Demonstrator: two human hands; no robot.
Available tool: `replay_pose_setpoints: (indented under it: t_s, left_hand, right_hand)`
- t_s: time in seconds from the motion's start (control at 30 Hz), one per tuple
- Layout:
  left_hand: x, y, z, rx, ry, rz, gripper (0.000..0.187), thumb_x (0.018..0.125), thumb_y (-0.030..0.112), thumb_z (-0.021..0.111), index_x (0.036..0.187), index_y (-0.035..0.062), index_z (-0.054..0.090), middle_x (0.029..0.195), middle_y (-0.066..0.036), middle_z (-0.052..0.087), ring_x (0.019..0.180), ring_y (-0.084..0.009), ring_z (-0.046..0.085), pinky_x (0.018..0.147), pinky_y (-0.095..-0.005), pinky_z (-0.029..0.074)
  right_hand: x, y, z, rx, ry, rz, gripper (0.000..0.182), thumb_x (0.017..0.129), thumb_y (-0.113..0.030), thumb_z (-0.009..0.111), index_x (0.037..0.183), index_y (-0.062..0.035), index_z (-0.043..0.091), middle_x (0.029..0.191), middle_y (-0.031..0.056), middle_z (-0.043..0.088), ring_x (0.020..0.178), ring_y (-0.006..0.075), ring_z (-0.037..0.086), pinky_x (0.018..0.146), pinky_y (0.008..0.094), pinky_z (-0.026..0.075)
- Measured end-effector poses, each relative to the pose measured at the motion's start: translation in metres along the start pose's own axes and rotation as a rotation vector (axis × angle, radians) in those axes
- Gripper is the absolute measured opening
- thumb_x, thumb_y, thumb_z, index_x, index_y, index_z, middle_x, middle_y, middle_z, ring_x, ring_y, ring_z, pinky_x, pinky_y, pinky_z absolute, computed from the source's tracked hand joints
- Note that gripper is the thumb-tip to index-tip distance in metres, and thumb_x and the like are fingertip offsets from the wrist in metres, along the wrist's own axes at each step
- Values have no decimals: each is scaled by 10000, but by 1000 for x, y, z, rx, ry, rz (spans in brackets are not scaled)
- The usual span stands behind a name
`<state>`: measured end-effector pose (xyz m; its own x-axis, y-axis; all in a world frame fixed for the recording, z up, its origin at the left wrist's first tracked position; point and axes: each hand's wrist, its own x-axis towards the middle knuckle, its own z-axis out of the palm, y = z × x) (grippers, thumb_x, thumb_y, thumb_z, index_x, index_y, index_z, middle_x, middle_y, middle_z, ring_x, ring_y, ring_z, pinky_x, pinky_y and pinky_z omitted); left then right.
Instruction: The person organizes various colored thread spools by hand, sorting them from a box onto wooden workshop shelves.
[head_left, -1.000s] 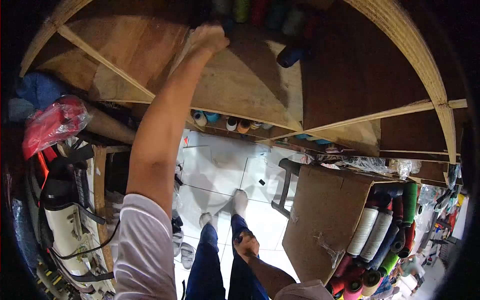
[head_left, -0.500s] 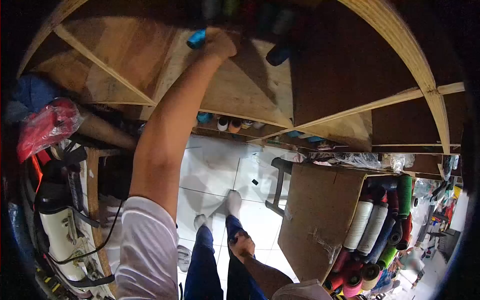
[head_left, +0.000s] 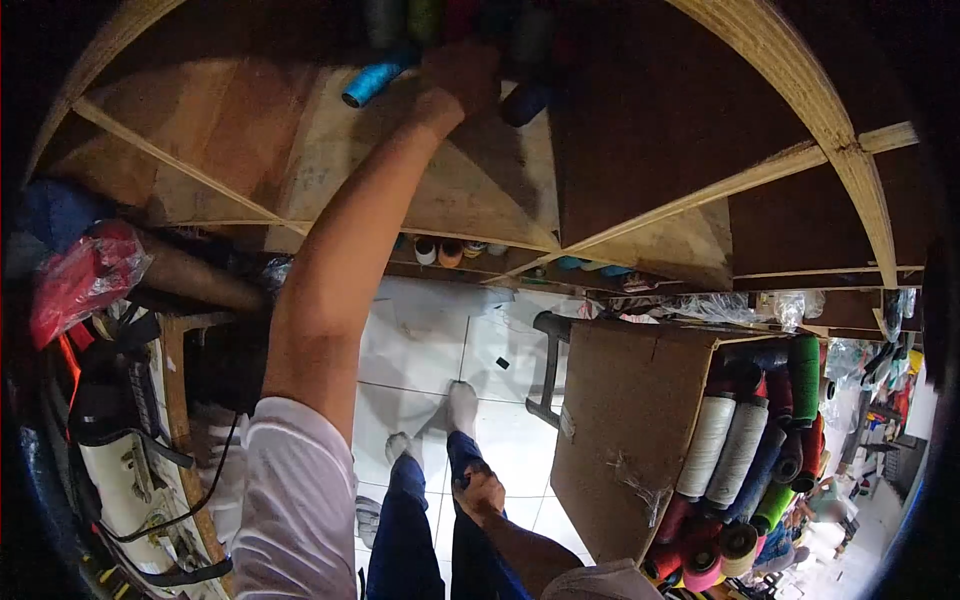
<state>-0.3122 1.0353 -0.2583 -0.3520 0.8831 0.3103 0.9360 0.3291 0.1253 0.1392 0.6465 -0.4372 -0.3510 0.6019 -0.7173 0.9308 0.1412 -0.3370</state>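
My left hand (head_left: 460, 78) reaches deep into a wooden shelf compartment, its fingers lost in shadow. Just left of it a bright blue thread spool (head_left: 374, 84) lies on its side on the shelf board. A dark navy spool (head_left: 526, 102) lies to its right. Behind the hand stand several more spools, among them a green spool (head_left: 424, 22) and a grey spool (head_left: 532, 38), dimly lit. Low down, in front of my jeans, my right hand (head_left: 482, 496) is closed around a small dark object, too dark to name.
A cardboard box (head_left: 630, 430) packed with colourful thread cones, including a white cone (head_left: 706, 447), stands at the right. A sewing machine (head_left: 125, 485) is at the lower left, below a red plastic-wrapped bundle (head_left: 90, 280). More spools line the lower shelf.
My left hand has moved further into the compartment, away from the blue spool, which shows more of its length. The view has shifted slightly. My right hand stays low with the dark object.
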Motion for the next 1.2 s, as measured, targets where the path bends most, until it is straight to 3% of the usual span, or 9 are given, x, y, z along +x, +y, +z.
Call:
replay_pose_setpoints:
  t_s: [0.07,0.13,0.57,0.63,0.83,0.93,1.07,1.13,1.2]
  left_hand:
    - [0,10,1,-10,49,3,229,823,225,637,978,83,730,982,-161,706,963,-312,688,805,-441,570]
    - [2,22,8,-123,136,268,236,825,243,617,959,89,736,972,-148,709,921,-316,692,781,-439,570]
    - [6,16,53,-309,230,230,253,845,269,557,877,96,739,904,-132,717,797,-329,694,737,-453,560]
    - [15,14,71,-153,248,453,275,848,289,542,830,102,743,897,-127,718,787,-313,697,716,-439,561]
    - [15,41,71,84,121,248,262,840,280,532,817,148,758,913,-81,727,873,-289,695,770,-473,550]
    - [17,42,63,-55,-21,169,277,839,285,526,843,141,762,920,-71,730,927,-295,687,813,-496,538]
    - [12,31,47,160,-29,401,293,840,303,546,933,117,752,935,-87,726,922,-313,686,805,-503,539]
    - [2,25,31,-213,61,122,338,903,307,512,875,45,723,830,-226,678,825,-369,687,792,-501,537]
    - [-18,5,9,-146,73,117,300,880,303,554,958,62,716,849,-231,676,827,-377,682,799,-503,536]
  right_hand:
    - [3,6,12,32,21,-5,339,771,-334,668,1029,-116,639,1053,134,653,990,331,640,870,453,511]
    - [4,5,6,-53,-14,-36,359,756,-325,685,1046,-122,631,1062,121,655,1002,323,638,875,443,508]
    - [1,4,13,-33,20,-25,312,747,-303,686,980,-104,632,1008,134,664,915,349,661,814,455,538]
    - [0,2,16,11,89,-64,301,747,-290,684,975,-102,627,1009,137,662,923,347,658,821,446,534]
    - [3,6,7,-12,-1,-6,339,753,-323,694,1008,-110,623,1037,128,645,984,334,637,864,440,511]
    - [-2,10,16,58,20,4,350,759,-334,693,1026,-118,626,1041,127,643,1002,335,629,880,449,500]
    - [-3,10,10,33,-27,7,408,767,-356,688,1099,-128,624,1094,126,648,1037,329,624,893,442,499]
    - [-2,8,4,1,-58,30,416,766,-361,687,1106,-128,627,1100,127,649,1039,331,625,899,441,499]
    - [-1,5,0,-23,-82,55,425,766,-366,686,1113,-128,630,1105,127,651,1041,333,625,904,440,499]
